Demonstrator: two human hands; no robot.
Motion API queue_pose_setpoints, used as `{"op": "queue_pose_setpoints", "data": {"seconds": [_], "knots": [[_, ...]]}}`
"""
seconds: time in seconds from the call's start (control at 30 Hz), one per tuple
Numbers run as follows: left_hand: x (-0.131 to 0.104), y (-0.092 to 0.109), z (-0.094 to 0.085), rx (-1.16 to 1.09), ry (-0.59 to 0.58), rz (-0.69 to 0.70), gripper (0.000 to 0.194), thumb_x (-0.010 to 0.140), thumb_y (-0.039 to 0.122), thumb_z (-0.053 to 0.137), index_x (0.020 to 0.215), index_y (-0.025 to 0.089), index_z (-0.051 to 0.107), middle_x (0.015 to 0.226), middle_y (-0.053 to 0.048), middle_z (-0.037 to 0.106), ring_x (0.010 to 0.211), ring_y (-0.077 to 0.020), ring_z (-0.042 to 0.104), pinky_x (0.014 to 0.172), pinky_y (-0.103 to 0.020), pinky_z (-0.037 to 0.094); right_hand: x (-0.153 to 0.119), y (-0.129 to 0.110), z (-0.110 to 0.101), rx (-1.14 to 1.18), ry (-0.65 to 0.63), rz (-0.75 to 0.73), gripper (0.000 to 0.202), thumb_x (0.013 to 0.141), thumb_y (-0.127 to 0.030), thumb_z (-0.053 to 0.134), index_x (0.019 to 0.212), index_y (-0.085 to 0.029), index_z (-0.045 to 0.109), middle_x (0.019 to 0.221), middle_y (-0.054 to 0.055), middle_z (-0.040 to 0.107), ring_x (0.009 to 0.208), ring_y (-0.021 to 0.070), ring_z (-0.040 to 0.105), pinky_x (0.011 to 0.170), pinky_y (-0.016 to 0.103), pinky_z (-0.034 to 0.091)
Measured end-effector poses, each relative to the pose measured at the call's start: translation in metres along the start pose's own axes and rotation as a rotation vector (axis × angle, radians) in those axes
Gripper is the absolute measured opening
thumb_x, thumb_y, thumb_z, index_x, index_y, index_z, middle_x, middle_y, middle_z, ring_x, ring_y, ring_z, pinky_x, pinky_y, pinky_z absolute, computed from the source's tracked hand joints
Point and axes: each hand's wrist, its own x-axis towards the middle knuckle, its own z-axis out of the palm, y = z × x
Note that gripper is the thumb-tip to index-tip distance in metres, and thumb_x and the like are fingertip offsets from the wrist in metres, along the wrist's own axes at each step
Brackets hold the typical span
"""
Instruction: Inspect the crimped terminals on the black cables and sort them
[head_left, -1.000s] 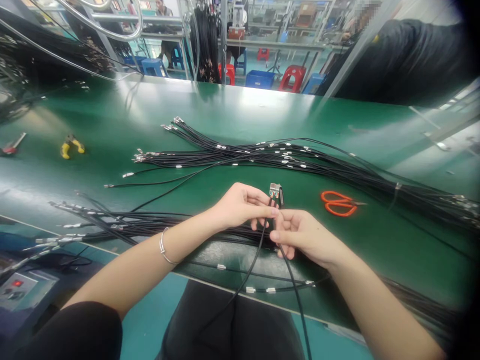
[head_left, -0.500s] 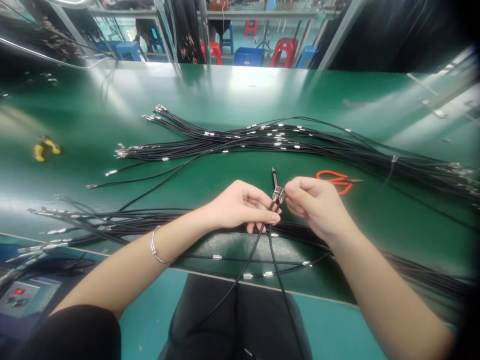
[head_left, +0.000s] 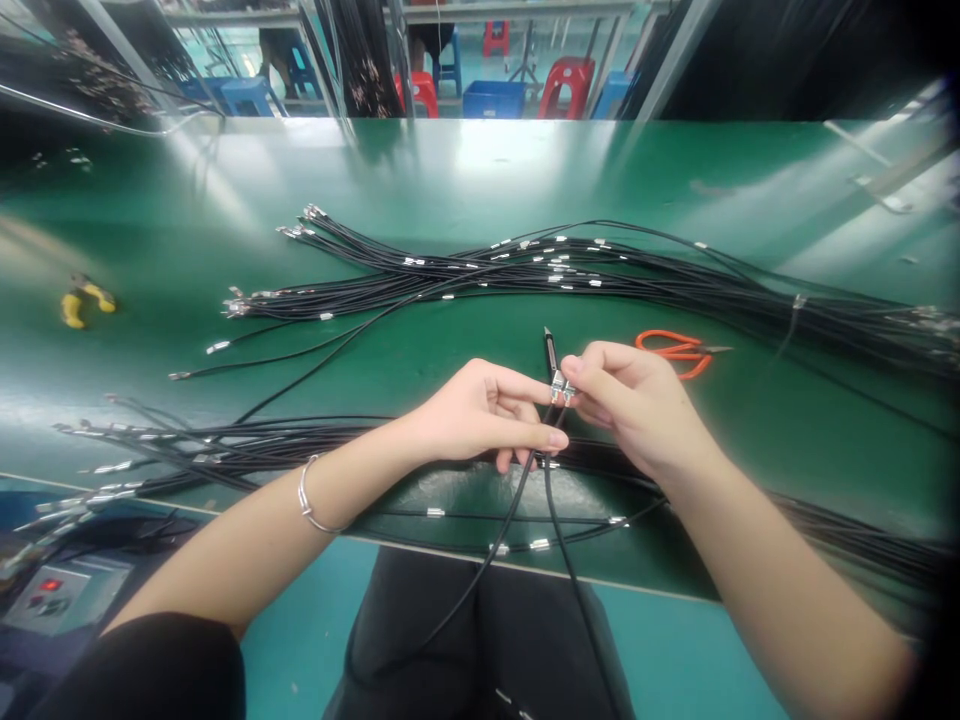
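Observation:
Two black cables (head_left: 517, 492) hang from my left hand (head_left: 487, 415), pinched between its thumb and fingers just below their ends. Small metal connectors (head_left: 559, 386) sit side by side at the cable tips, pointing up. My right hand (head_left: 626, 395) is closed at these connectors, its thumb and index finger on the right-hand one. Behind the connectors a black pen (head_left: 550, 348) lies on the green table. To the right of it are orange-handled scissors (head_left: 679, 352), apart from my right hand. The lower parts of the two cables run down over my lap.
A bundle of black cables (head_left: 480, 275) crosses the green table (head_left: 487, 180) behind my hands. Another cable bundle (head_left: 300, 432) passes under my forearms. Yellow-handled pliers (head_left: 88, 302) lie at the left. A grey box with a red switch (head_left: 64, 597) is at the lower left.
My right thumb and index finger have come slightly closer over the right connector. Both hands keep hold at nearly the same place; the view has shifted slightly.

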Motion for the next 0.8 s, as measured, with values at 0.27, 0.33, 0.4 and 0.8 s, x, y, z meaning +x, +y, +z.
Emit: {"op": "queue_pose_setpoints", "data": {"seconds": [0.27,0.33,0.4,0.8], "knots": [[-0.0007,-0.0012,-0.0007,-0.002,-0.020,-0.020,0.052,0.072,0.027,0.081,0.120,0.012,0.067,0.065,-0.006,0.069,0.048,-0.0126,0.063,0.041,-0.018,0.051,-0.0016,-0.0023,-0.0001,-0.029,-0.008,-0.012,0.042,0.081,-0.035,0.073,0.054,-0.016,0.047,0.050,-0.004,0.043,0.043,0.0041,0.031,0.042,0.021,0.019],[-0.0007,-0.0014,-0.0009,0.009,-0.022,-0.020,0.053,0.072,0.028,0.081,0.120,0.013,0.067,0.066,-0.006,0.069,0.049,-0.0133,0.063,0.041,-0.018,0.051,-0.0021,-0.0029,-0.0002,-0.036,-0.019,-0.010,0.042,0.082,-0.035,0.072,0.054,-0.016,0.047,0.050,-0.004,0.045,0.044,0.0042,0.033,0.042,0.021,0.020],[-0.0007,-0.0016,-0.0010,0.013,-0.025,-0.020,0.053,0.072,0.029,0.081,0.120,0.013,0.067,0.066,-0.006,0.069,0.050,-0.0142,0.064,0.041,-0.019,0.051,-0.0025,-0.0034,-0.0006,-0.045,-0.026,-0.006,0.042,0.082,-0.035,0.072,0.055,-0.016,0.047,0.052,-0.003,0.047,0.045,0.0044,0.034,0.042,0.021,0.021],[-0.0030,0.0011,0.0012,-0.040,-0.054,-0.019,0.043,0.073,0.025,0.080,0.113,0.011,0.070,0.068,-0.006,0.069,0.048,-0.0125,0.063,0.039,-0.017,0.049,0.0024,0.0010,-0.0002,0.127,-0.128,0.230,0.041,0.083,-0.032,0.069,0.057,-0.015,0.044,0.051,-0.006,0.039,0.042,0.0021,0.024,0.041,0.020,0.012]]}}
